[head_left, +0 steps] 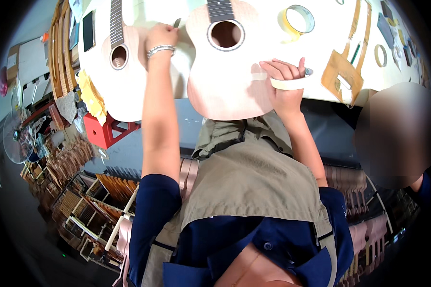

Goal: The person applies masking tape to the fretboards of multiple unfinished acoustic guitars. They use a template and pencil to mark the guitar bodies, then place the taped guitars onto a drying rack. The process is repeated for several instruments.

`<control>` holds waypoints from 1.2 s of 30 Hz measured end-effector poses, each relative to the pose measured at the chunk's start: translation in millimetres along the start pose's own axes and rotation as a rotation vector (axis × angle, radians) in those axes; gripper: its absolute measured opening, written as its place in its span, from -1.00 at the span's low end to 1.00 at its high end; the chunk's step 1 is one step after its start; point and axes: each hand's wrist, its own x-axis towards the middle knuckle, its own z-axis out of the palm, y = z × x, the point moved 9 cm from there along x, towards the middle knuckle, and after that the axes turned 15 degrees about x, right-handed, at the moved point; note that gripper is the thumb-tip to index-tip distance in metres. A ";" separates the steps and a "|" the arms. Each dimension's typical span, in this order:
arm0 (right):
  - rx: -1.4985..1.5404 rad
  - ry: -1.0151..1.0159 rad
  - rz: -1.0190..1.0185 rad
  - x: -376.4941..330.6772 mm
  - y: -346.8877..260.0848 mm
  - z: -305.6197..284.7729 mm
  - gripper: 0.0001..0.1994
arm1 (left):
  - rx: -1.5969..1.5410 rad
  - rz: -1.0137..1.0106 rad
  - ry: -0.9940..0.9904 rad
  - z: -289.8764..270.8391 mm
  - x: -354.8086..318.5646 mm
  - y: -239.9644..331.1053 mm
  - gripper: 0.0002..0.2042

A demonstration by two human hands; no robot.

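An unfinished pale wooden ukulele (215, 81) with a dark fretboard lies face up in front of me. A second ukulele (129, 91) lies to its left. Between the two bodies, my left hand (162, 38) is closed, with a small dark piece by its fingertips that I cannot make out. My right hand (286, 86) is closed round a roll of cream tape (289, 84) beside the right edge of the nearer ukulele. A short pale strip (259, 76) lies on that body next to my right fingers.
A larger yellow tape roll (299, 20) and a light brown neck-shaped wooden template (342, 71) lie on the white table at right. At left are a phone (88, 31), yellow cloth (91, 95) and red stool (105, 131). Another person (397, 136) is close at right.
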 end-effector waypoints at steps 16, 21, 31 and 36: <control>0.062 0.058 0.030 -6.1 13.0 -4.4 -0.68 | -0.743 0.161 -0.697 29.3 -174.8 122.5 -0.84; 0.109 0.061 -0.020 -3.6 -4.9 -6.1 -0.75 | -0.625 0.176 -0.622 28.5 -169.8 124.4 -0.85; 0.691 0.108 0.082 11.7 -76.7 16.6 -0.74 | -0.807 0.170 0.078 -82.4 -88.8 -47.4 -0.91; 1.221 0.405 0.316 26.6 -84.3 84.4 -0.51 | -0.276 -0.119 0.184 -74.9 10.0 -285.8 -0.81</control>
